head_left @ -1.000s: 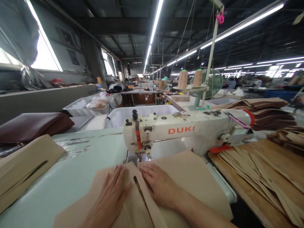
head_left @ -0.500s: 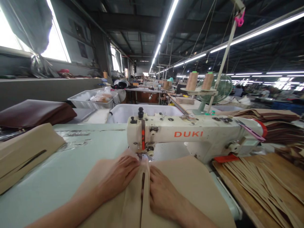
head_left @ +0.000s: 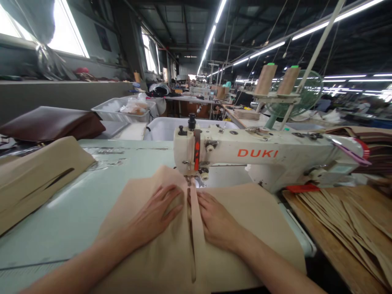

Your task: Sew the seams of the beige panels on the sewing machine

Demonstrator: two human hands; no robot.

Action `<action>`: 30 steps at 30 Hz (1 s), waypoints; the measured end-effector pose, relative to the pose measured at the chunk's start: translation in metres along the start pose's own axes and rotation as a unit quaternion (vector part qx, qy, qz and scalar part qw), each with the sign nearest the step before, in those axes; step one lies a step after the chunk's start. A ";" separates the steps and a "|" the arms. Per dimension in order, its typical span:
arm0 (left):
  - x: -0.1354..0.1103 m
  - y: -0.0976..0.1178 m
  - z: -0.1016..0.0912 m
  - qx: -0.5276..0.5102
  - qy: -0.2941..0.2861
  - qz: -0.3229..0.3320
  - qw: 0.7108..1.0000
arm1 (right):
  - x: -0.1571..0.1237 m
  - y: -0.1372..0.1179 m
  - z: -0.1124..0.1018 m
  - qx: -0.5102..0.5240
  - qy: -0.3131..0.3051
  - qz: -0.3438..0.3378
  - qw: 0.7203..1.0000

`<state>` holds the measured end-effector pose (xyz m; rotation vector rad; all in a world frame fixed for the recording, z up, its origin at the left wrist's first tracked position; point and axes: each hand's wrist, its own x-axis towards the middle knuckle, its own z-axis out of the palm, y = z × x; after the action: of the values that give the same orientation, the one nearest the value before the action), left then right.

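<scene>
My left hand [head_left: 156, 212] and my right hand [head_left: 216, 216] lie flat on a tan sheet [head_left: 254, 228], one on each side of a narrow folded strip [head_left: 194, 232] with a dark slit beside it. The strip runs up to the presser foot [head_left: 192, 179] of a white DUKI sewing machine [head_left: 257, 153], and the sheet's far end reaches the foot. My fingertips are just short of the foot. The needle area is partly hidden by the machine head.
A pale green table [head_left: 61, 212] holds a folded tan piece [head_left: 39, 175] at the left, beyond which lies a dark brown pouch [head_left: 52, 124]. A wooden board [head_left: 339, 212] with stacked tan strips sits right. White bins [head_left: 183, 128] stand behind the machine.
The sheet and strip have moved forward under the presser foot. My hands have moved up alongside the strip, closer to the machine. The whole view has tilted and shifted.
</scene>
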<state>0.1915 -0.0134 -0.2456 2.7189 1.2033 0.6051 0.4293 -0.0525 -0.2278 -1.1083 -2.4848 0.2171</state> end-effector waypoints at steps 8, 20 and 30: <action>-0.001 0.004 -0.010 -0.009 -0.030 0.007 0.999 | 0.001 -0.001 -0.004 -0.006 -0.001 -0.014 1.000; -0.005 0.007 -0.008 -0.014 -0.041 0.027 0.999 | 0.000 0.001 -0.001 -0.010 -0.007 -0.005 1.000; 0.000 0.012 -0.015 -0.014 -0.039 0.039 0.998 | 0.006 0.006 -0.014 0.076 0.097 0.072 0.990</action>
<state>0.1940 -0.0229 -0.2284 2.7502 1.0679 0.5158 0.4364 -0.0443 -0.2150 -1.1863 -2.1822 0.3204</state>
